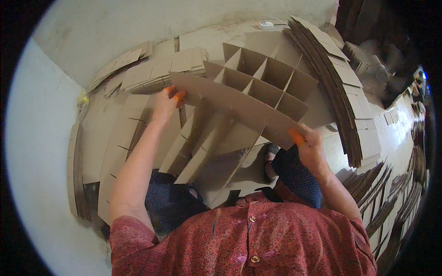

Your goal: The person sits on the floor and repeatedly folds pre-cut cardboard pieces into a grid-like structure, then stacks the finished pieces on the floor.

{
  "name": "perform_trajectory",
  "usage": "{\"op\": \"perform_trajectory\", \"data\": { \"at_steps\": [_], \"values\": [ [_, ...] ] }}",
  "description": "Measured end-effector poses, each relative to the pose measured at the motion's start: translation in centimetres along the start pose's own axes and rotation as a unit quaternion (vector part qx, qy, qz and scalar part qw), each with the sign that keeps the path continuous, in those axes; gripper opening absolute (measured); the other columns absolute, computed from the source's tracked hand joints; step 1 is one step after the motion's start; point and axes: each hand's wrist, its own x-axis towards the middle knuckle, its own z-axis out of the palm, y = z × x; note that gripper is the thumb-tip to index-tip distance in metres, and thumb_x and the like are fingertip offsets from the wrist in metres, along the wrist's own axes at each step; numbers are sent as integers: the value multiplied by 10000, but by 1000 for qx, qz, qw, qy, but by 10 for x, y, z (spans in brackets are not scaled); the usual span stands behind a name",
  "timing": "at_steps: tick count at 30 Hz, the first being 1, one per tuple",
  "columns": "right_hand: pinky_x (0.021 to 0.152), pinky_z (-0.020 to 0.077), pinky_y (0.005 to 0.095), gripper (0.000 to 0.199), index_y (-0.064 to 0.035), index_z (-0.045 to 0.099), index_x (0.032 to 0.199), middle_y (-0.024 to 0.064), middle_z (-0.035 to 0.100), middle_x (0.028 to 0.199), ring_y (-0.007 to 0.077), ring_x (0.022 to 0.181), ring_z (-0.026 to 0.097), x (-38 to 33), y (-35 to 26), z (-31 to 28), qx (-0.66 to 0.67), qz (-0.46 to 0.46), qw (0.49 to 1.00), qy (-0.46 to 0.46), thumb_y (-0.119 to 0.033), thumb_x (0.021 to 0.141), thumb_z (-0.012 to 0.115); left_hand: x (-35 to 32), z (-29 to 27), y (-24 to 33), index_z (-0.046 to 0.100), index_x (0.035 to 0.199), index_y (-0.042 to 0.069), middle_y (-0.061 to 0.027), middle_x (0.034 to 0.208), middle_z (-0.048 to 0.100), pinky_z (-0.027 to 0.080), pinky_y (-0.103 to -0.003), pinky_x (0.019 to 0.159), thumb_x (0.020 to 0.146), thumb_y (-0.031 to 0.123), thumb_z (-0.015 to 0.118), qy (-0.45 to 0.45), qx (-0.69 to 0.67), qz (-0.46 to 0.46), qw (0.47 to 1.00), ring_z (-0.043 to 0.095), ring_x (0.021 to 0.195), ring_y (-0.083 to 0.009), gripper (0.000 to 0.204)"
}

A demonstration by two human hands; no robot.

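A long brown cardboard strip (232, 105) stretches between my two hands. My left hand (166, 105) is closed on its left end, with orange coverings on the fingertips. My right hand (309, 143) pinches the right end, orange showing on its fingers too. Beyond the strip, crossing cardboard pieces form a divider grid (275, 73) with several open cells. Slotted panels (202, 156) extend from the near side down toward my legs. I cannot tell whether every slot of the held strip is seated on the cross pieces.
A tall stack of cardboard sheets (340, 87) curves along the right. Flat cardboard piles (161, 71) lie at the far left by the wall (124, 37). Large slotted sheets (120, 152) lean at my left. More cardboard bundles (391, 193) sit at the lower right.
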Motion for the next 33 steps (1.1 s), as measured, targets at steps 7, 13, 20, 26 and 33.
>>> {"op": "perform_trajectory", "data": {
  "at_steps": [7, 13, 20, 26, 33],
  "values": [
    [655, 496, 345, 257, -12, 615, 1107, 233, 630, 789, 283, 745, 674, -3, 12, -3, -14, -12, 999, -40, -21, 851, 616, -31, 6, 21, 538, 1244, -7, -71, 969, 650, 475, -257, 722, 900, 192, 638, 59, 182, 5, 982, 583, 787, -124, 409],
    [744, 522, 356, 455, -60, 524, 1287, 275, 635, 936, 393, 889, 642, 15, -36, -11, -33, -47, 997, -47, -32, 843, 616, -119, 41, 64, 639, 1129, 25, -82, 850, 643, 468, -287, 637, 838, 216, 705, 4, 310, 149, 939, 561, 680, -148, 354],
    [711, 522, 405, 534, -94, 494, 1332, 262, 632, 936, 408, 811, 638, 4, -20, -14, -67, -105, 981, -150, 40, 820, 569, -137, 57, 49, 669, 1038, 17, -192, 851, 661, 506, -378, 655, 822, 139, 675, -68, 389, 228, 890, 643, 729, -322, 248],
    [716, 523, 383, 477, -77, 515, 1307, 265, 623, 962, 414, 847, 628, -2, -3, -7, -107, -66, 978, -169, 21, 846, 587, -135, 58, 50, 671, 1022, 4, -193, 860, 663, 504, -393, 666, 822, 157, 682, -80, 370, 214, 900, 644, 735, -338, 252],
    [625, 494, 408, 559, -99, 496, 1333, 214, 623, 820, 414, 701, 600, -1, -1, -14, -92, -119, 979, -139, 44, 800, 581, -118, 38, 69, 656, 943, -28, -177, 790, 624, 483, -443, 651, 789, 189, 709, 118, 416, 339, 836, 607, 730, -379, 272]
  ]
}}
